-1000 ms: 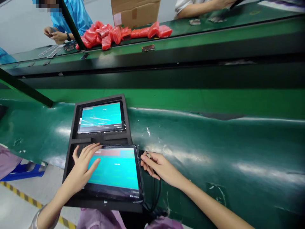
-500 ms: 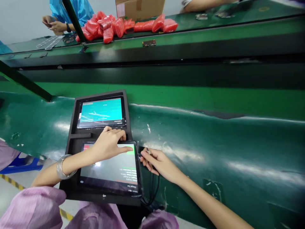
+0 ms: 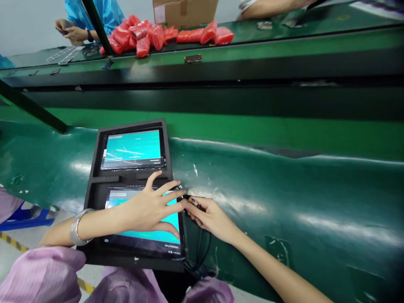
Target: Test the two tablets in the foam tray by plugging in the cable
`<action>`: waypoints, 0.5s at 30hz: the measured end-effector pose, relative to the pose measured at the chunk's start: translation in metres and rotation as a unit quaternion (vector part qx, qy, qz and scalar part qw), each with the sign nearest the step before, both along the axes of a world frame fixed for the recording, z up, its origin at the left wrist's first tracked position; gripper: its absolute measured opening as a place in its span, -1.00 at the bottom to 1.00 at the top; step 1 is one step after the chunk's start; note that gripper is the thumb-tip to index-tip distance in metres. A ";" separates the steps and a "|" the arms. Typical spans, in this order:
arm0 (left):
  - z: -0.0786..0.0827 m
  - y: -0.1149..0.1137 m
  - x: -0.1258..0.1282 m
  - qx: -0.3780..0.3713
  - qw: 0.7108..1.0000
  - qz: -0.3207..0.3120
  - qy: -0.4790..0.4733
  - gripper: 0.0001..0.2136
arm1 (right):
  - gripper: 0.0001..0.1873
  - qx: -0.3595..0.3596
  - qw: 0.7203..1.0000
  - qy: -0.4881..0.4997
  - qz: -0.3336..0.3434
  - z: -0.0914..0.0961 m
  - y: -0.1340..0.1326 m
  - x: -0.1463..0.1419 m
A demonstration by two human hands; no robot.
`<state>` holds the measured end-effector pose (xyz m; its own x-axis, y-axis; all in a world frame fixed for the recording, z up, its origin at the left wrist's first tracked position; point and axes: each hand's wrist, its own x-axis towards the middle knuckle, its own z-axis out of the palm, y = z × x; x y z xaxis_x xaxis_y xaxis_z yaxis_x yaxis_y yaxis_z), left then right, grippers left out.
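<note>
Two tablets lie face up in a black foam tray (image 3: pixel 126 264). The near tablet (image 3: pixel 142 243) shows a teal screen, partly covered by my left hand (image 3: pixel 154 209). That hand is stretched over the glass with its fingers spread, their tips by the tablet's right edge. At that edge my right hand (image 3: pixel 206 212) pinches the end of a black cable (image 3: pixel 206 248); whether its plug sits in the tablet is hidden by the fingers. The far tablet (image 3: pixel 132 145) also has a teal screen and is touched by neither hand.
Green matting (image 3: pixel 268 181) covers the bench. Across a dark channel, red bubble-wrapped packs (image 3: pixel 145 35), a cardboard box (image 3: pixel 185 12) and a small circuit board (image 3: pixel 192 59) sit on the far bench. Another person's hands (image 3: pixel 71 33) work there. A dark green post (image 3: pixel 34 107) slants at left.
My left hand's fingers have spread and reached toward the right edge near the cable end. The near tablet's screen has switched from a grey charger test page to teal.
</note>
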<state>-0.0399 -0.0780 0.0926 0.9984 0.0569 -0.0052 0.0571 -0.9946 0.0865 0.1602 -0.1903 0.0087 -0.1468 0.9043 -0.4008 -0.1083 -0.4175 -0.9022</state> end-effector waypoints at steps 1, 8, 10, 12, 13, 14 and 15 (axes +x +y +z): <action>0.001 0.001 -0.001 0.001 1.000 -0.003 -0.002 -0.40 | -0.49 -0.002 1.000 0.001 0.002 -0.001 0.000 0.001; -0.002 -0.004 -0.006 -0.036 0.998 -0.054 0.019 -0.44 | -0.48 0.004 1.000 -0.004 0.005 0.004 0.004 -0.002; -0.004 -0.008 -0.007 -0.030 0.998 -0.036 0.032 -0.45 | -0.47 0.026 0.999 -0.040 0.019 0.008 0.006 0.001; -0.004 -0.010 -0.008 -0.037 0.998 -0.016 0.050 -0.49 | -0.46 0.038 0.996 -0.072 0.025 0.010 0.005 0.013; -0.003 -0.011 -0.008 -0.048 0.997 -0.009 0.057 -0.52 | -0.46 0.036 0.996 -0.083 0.011 0.010 0.003 0.022; -0.002 -0.010 -0.008 -0.064 0.996 -0.002 0.058 -0.54 | -0.47 0.030 0.995 -0.089 -0.019 0.010 0.000 0.034; -0.001 -0.010 -0.009 -0.084 0.995 0.002 0.054 -0.54 | -0.49 0.019 0.994 -0.089 -0.064 0.009 -0.003 0.046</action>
<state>-0.0486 -0.0882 0.0913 0.9913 0.0511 -0.1213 0.0798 -0.9663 0.2448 0.2065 -0.1932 0.0181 0.0415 0.9261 -0.3751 0.0045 -0.3756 -0.9268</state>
